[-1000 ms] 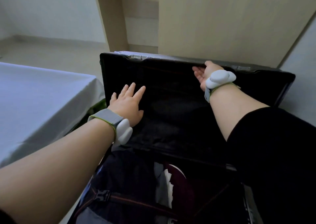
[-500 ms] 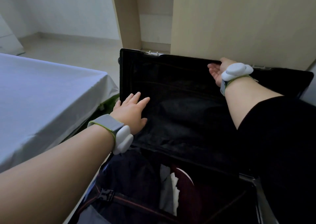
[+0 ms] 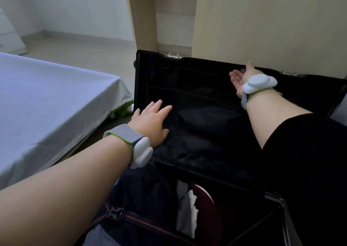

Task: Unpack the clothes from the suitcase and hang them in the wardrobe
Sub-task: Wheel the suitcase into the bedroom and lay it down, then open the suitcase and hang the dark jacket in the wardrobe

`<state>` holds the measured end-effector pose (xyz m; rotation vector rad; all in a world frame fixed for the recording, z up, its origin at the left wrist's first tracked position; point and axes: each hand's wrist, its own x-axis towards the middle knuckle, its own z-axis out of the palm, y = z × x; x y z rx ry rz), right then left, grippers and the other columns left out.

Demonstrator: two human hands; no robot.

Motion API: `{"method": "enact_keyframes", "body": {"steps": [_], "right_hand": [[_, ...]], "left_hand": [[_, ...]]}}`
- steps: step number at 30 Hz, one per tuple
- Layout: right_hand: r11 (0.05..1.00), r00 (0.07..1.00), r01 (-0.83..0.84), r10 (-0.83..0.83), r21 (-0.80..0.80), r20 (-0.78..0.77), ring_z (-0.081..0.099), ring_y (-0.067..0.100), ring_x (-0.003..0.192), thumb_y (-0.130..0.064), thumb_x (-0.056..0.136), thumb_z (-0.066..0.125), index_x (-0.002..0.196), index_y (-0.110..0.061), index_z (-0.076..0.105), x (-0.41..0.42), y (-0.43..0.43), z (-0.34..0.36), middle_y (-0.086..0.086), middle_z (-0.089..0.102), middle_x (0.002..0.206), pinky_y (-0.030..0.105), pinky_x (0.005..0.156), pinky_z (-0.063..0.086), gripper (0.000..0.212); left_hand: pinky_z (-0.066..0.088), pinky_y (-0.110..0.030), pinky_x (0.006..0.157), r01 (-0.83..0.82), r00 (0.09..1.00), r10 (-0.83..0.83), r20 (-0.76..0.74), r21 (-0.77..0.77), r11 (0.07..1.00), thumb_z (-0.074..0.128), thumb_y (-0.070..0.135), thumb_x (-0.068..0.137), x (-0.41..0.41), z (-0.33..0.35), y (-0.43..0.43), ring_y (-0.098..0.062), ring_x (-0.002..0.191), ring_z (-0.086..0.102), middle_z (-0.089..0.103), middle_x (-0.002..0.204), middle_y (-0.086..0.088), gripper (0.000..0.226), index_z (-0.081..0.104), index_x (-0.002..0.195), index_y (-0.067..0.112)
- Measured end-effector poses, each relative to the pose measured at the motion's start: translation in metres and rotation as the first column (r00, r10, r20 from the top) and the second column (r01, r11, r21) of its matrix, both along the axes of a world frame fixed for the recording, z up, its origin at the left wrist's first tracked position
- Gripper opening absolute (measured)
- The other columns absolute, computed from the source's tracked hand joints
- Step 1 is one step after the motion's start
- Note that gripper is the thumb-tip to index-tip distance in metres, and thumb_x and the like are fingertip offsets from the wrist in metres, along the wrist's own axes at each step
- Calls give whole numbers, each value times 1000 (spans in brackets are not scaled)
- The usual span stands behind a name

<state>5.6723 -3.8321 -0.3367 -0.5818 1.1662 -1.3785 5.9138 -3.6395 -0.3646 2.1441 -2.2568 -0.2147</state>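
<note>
The black suitcase (image 3: 139, 88) lies open on the floor. Its lid (image 3: 197, 95) stands raised at 12 to 2 o'clock, with its top edge against the beige wardrobe (image 3: 262, 20) panel behind it.

The left hand (image 3: 150, 122) lies flat on the lid's dark lining near the lid's left edge, at about 9 o'clock from the middle of the lid. Its fingers (image 3: 165, 109) are straight and a little spread, pressing on the fabric and gripping nothing.

The right hand (image 3: 239, 77) is up at the lid's top rim at about 1 o'clock, palm turned toward the camera. Its fingers (image 3: 234, 75) are loosely extended to the left along the inside of the lid, with the thumb up at the rim. Whether the thumb hooks over the edge cannot be told. Each wrist wears a white sensor band (image 3: 140, 152).

The clothes are in the lower half of the case at 6 o'clock, below both hands and touched by neither. They are a dark navy garment (image 3: 146, 193), a grey-white cloth (image 3: 187, 206) beside it and a maroon piece (image 3: 208, 210) to its right. A strap with a black buckle (image 3: 117, 213) crosses the navy garment at 7 o'clock.

A bed (image 3: 47, 99) with a pale sheet stands at 9 o'clock, just beside the case.
</note>
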Motion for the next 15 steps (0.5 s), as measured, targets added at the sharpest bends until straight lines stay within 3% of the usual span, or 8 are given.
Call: {"method": "enact_keyframes", "body": {"steps": [2,6,10,15], "right_hand": [[1000,1000,2,-2,-4,-11,64,11,72,-43,100,34,89,-11,49,9,16,-3,2,61,91,19,51,50,37],[993,984,-105,112,53,-142,64,13,71,-35,100,39,86,-12,52,40,66,-23,2,62,83,22,58,50,29],[913,816,-358,408,196,-411,60,16,66,-20,99,42,86,-11,53,84,146,-70,5,60,79,24,60,46,19],[785,633,-517,619,340,-466,61,14,59,-16,96,48,84,-13,55,114,231,-132,4,62,78,21,53,44,15]], "left_hand": [[7,-47,119,5,1000,-5,-15,-1,1000,49,36,94,1,0,3,-19,148,-2,-2,160,1,71,5,150,33],[8,-47,119,5,999,-4,-50,7,1000,48,36,95,7,-4,19,-19,148,-2,-1,160,1,70,6,151,32],[15,-46,118,-13,993,15,-119,16,1000,49,35,95,30,-17,49,-20,147,6,5,160,0,69,9,151,29],[29,-36,113,-59,977,68,-203,49,997,51,34,94,65,-57,100,-21,142,26,17,158,0,65,19,150,27]]}}
